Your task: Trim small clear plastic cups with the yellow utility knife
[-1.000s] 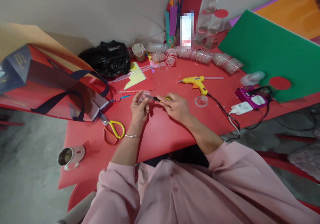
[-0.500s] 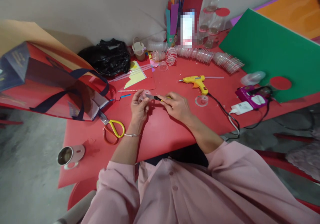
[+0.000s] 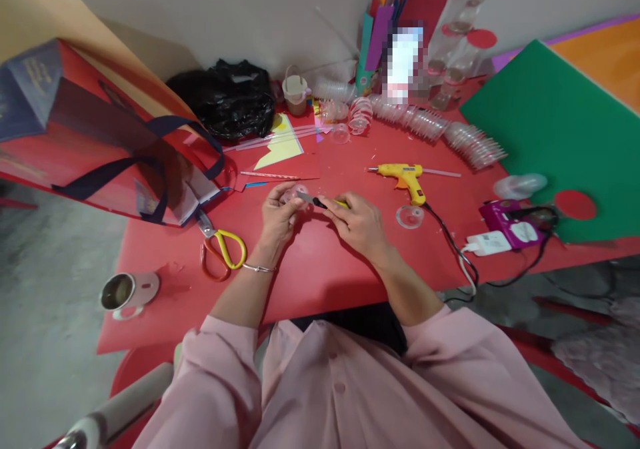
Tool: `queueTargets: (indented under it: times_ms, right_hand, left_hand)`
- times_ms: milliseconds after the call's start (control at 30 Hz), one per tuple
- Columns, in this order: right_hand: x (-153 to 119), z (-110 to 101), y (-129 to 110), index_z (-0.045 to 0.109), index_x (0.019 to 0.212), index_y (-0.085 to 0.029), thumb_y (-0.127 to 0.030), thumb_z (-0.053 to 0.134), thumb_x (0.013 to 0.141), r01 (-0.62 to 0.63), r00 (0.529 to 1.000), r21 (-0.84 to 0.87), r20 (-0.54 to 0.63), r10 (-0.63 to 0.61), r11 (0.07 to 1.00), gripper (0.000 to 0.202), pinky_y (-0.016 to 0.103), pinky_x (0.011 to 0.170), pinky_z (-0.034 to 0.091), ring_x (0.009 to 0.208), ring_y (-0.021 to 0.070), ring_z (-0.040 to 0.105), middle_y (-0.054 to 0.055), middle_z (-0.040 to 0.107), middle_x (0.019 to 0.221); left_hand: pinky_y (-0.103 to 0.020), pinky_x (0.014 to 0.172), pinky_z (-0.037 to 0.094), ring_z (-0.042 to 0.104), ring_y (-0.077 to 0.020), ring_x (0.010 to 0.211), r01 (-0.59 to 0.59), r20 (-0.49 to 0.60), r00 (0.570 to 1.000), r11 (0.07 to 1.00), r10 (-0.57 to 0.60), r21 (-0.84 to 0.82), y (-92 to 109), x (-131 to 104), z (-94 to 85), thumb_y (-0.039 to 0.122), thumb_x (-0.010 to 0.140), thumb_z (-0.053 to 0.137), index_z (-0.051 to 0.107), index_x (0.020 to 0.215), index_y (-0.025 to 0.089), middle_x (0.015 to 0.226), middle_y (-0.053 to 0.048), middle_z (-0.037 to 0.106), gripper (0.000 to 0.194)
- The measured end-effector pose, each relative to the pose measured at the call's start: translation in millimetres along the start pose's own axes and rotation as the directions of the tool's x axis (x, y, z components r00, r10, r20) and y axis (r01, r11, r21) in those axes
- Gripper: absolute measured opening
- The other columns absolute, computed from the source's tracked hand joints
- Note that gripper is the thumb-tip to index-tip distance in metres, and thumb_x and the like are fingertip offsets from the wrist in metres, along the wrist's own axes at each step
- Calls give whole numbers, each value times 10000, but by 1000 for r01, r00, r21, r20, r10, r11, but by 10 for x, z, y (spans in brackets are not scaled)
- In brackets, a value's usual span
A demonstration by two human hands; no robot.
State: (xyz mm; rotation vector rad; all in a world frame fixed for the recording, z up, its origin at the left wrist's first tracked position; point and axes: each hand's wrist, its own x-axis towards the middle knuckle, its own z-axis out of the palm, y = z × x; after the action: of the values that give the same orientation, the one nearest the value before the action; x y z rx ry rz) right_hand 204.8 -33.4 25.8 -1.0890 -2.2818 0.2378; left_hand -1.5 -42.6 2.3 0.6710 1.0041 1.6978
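A clear plastic dome lid (image 3: 295, 193) is held up in my left hand (image 3: 278, 221), whose fingers and thumb are closed around its edge. My right hand (image 3: 362, 227) is wrapped round a yellow and black utility knife (image 3: 317, 201). The knife's blade points left and meets the lid close to my left thumb; whether it has cut in is too small to tell. Right of my right hand, another clear lid (image 3: 410, 217) with a hole lies on the red table (image 3: 320, 265). A yellow hot glue gun (image 3: 406, 177) rests just behind that lid, a glue stick in its back end.
Yellow-and-orange-handled scissors (image 3: 223, 249) and a mug of dark liquid (image 3: 129, 293) are on the left, beside a large red bag (image 3: 125, 149). Stacked clear lids (image 3: 425, 121) line the back. A purple power strip (image 3: 520, 225) with cords and a green board (image 3: 560, 122) occupy the right.
My view has shifted and tilted slightly, so the things on the table sit differently in the frame. Both hands keep their hold, with the blade still at the lid.
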Motion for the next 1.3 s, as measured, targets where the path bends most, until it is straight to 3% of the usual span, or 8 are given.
queueTargets:
  times_ms: [233, 467, 833, 1033, 1300]
  right_hand:
    - [-4, -3, -23, 682, 1372, -371, -392, 504, 1071, -14, 1000, 52, 5, 14, 999, 351, 287, 777, 445, 900, 172, 591, 67, 675, 1046]
    - [-20, 50, -14, 657, 1399, -373, -397, 520, 1064, 25, 1000, 86, -8, -24, 996, 363, 289, 788, 448, 911, 174, 595, 58, 670, 1032]
    - [-8, 6, 19, 676, 1380, -373, -374, 507, 1069, 48, 999, 25, -6, -48, 999, 354, 314, 785, 424, 930, 192, 573, 75, 678, 1058]
    - [-5, -6, -7, 682, 1376, -361, -413, 506, 1069, 84, 996, 18, -23, -83, 996, 358, 315, 787, 422, 917, 189, 572, 73, 676, 1044]
    - [-7, -36, -40, 670, 1388, -375, -405, 516, 1064, 68, 998, 1, -3, -68, 998, 360, 322, 795, 422, 935, 199, 564, 77, 671, 1060]
  left_hand:
    - [-145, 302, 234, 381, -9, 320, -31, 16, 999, 999, 31, 30, 39, -10, -23, 254, 581, 963, 734, 1035, 200, 655, 57, 681, 511]
    - [-145, 370, 313, 417, -17, 398, -56, 88, 995, 994, 48, 97, 101, -64, -45, 240, 553, 986, 743, 1210, 213, 648, 61, 640, 701]
    - [-174, 417, 418, 505, -50, 443, -73, 68, 996, 972, 59, 224, 86, -52, -101, 204, 525, 978, 753, 1117, 179, 740, 16, 697, 634]
    - [-168, 411, 389, 497, -47, 447, -98, 61, 994, 964, 86, 246, 44, -107, -129, 236, 590, 964, 754, 1100, 190, 739, 13, 705, 553]
    - [-166, 428, 360, 462, -35, 460, -52, 58, 997, 982, 43, 182, 55, -151, -46, 241, 568, 987, 753, 1132, 189, 759, 6, 698, 613]
